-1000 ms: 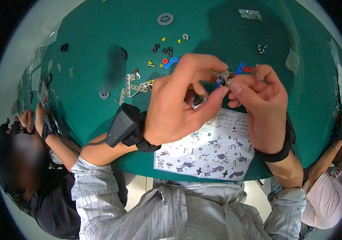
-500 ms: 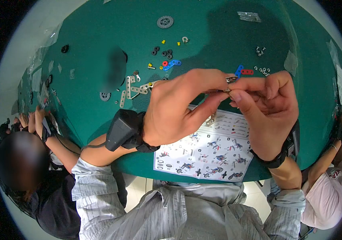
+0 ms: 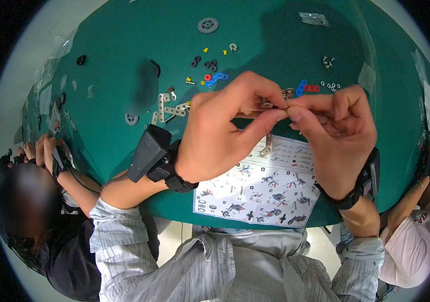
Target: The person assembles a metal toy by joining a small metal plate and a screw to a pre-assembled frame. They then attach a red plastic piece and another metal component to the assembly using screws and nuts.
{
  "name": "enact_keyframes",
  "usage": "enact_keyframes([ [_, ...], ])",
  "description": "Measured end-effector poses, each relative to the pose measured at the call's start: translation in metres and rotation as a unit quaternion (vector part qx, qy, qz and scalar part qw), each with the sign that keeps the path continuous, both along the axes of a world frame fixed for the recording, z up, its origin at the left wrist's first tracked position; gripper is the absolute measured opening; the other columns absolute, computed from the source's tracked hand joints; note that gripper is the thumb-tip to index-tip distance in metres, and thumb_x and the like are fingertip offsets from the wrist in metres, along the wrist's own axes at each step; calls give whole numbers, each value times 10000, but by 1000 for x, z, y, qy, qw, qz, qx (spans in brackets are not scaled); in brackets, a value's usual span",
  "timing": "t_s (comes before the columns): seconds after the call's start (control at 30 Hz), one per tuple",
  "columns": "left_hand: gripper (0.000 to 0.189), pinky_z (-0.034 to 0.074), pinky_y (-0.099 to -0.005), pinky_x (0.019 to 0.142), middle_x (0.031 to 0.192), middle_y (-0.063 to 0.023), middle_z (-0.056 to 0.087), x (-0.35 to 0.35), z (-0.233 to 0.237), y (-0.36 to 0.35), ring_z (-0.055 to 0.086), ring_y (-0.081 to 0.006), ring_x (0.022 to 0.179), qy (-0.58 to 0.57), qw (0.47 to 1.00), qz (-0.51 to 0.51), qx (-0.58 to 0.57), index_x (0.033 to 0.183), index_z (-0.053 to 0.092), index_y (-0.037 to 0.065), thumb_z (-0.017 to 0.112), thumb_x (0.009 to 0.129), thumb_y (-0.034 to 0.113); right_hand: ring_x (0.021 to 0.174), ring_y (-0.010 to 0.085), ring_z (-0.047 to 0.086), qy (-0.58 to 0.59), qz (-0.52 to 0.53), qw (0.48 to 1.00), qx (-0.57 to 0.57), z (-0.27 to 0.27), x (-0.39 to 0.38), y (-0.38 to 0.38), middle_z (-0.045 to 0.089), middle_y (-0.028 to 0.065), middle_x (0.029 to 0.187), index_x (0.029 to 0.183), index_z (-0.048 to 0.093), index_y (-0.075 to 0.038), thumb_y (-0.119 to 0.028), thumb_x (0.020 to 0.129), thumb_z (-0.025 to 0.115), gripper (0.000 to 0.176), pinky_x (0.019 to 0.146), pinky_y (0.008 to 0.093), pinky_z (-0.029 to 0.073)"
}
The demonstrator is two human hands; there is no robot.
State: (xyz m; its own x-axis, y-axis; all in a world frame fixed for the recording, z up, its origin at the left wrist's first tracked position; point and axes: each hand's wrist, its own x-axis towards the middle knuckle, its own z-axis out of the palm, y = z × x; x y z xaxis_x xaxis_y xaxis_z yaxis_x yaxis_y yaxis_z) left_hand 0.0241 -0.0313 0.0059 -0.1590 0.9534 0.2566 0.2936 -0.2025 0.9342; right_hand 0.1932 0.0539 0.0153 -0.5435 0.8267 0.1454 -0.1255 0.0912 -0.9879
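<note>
My left hand (image 3: 225, 126) and my right hand (image 3: 338, 136) meet above the table, thumbs and forefingers pinched together. Between the fingertips sits a small metal piece, mostly hidden, so its kind does not show. Silvery metal bits (image 3: 266, 102) show just behind my left fingers. Under the hands lies a printed instruction sheet (image 3: 255, 196) with pictures of a model, and a bent metal strip (image 3: 267, 147) rests on its upper part. Just beyond the hands are a blue perforated strip (image 3: 301, 87) and a red perforated strip (image 3: 312, 88).
Perforated metal strips (image 3: 162, 108), black rubber rings (image 3: 210, 65), a curved blue piece (image 3: 218, 79) and a grey wheel (image 3: 208, 25) lie beyond my left hand. Screws (image 3: 328, 62) and nuts (image 3: 332, 86) are at the right. Other people sit on both sides.
My left hand has tilted and its knuckles have risen toward the far side, showing more of the metal bits behind the fingers. Both hands keep their pinch together.
</note>
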Motion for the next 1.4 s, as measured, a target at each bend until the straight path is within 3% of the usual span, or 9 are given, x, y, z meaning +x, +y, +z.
enact_keyframes([
  [0.2,242,512,-204,715,906,-64,693,-3,0,2,651,-57,794,-71,996,-12,-58,1116,558,-22,682,911,-59,884,159,701,-6,-7,1000,-9,2,-2,0,713,228,1026,952,426,-25,131,871,669,300,738,256,602],
  [0.4,233,574,-252,799,953,-90,709,-9,-3,8,696,-116,863,-144,987,7,-77,1124,548,-36,664,923,-57,837,111,671,8,-39,999,-11,0,-4,9,711,160,1019,1014,510,-9,80,893,672,221,691,220,578],
  [0.5,223,597,-285,834,997,-121,716,-16,-6,14,709,-158,908,-181,982,21,-54,1130,548,-39,653,934,-44,795,79,644,-73,-66,995,25,9,-3,8,702,91,984,992,605,-3,60,870,706,171,649,200,538],
  [0.6,215,608,-297,826,1035,-148,716,-26,-5,19,711,-177,928,-180,982,34,-35,1140,549,-37,642,946,-29,762,59,626,-208,53,967,138,13,4,16,693,43,935,926,672,-14,65,806,748,162,599,218,502],
  [0.7,209,618,-313,827,1033,-161,715,-40,-7,25,715,-210,959,-154,987,48,-11,1150,551,-43,632,961,-5,680,129,627,-270,209,909,241,19,9,27,642,25,842,917,663,-53,46,728,731,224,579,246,473],
  [0.8,212,622,-323,836,1046,-175,713,-42,-4,25,717,-221,971,-149,987,55,-10,1157,551,-45,630,968,10,713,193,613,-268,262,849,373,14,11,19,574,45,827,873,650,-63,-29,713,716,176,570,315,491],
  [1.0,204,623,-325,839,1047,-156,713,-35,-4,22,718,-217,971,-179,983,45,-23,1146,554,-36,635,965,12,745,187,628,-310,310,777,452,13,6,15,626,14,895,865,675,-109,-46,682,779,219,562,316,499],
  [1.2,199,624,-326,842,1045,-140,714,-35,-5,22,717,-203,966,-179,983,41,-23,1144,558,-26,635,964,10,767,174,628,-311,323,764,463,12,6,16,631,-6,896,862,677,-117,-59,692,778,206,559,311,502],
  [1.4,203,623,-321,840,1040,-124,712,-34,-5,22,715,-192,960,-190,981,41,-24,1147,563,-25,639,964,17,740,197,636,-305,313,789,431,8,8,18,629,15,851,810,668,-86,-48,679,789,182,567,325,514],
])
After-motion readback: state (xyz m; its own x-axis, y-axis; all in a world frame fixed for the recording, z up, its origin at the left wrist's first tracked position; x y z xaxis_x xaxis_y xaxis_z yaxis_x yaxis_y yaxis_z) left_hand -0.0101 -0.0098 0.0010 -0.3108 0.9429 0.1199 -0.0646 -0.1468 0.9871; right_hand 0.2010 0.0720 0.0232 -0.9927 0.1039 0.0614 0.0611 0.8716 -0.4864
